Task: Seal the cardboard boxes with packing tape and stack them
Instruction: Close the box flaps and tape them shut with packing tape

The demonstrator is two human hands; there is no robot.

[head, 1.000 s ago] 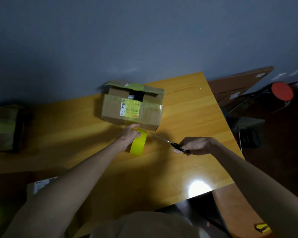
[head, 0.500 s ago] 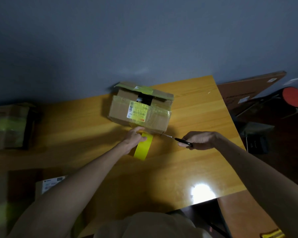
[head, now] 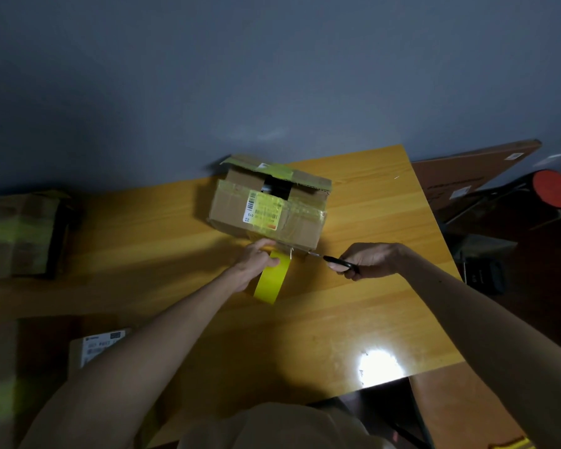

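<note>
A cardboard box with a white barcode label and clear tape on its side sits at the back of the wooden table; a gap shows between its top flaps. My left hand grips a roll of yellow tape upright against the box's near bottom edge. My right hand holds black-handled scissors, with the blade tips at the strip of tape between roll and box.
A taped box stands at the table's far left. Another box with a white label lies at the lower left. A flat brown carton and a red stool are off the table's right edge.
My right hand has brought the scissors leftward, up to the tape by the box's edge. My left hand keeps the roll at the box. The view has shifted slightly.
</note>
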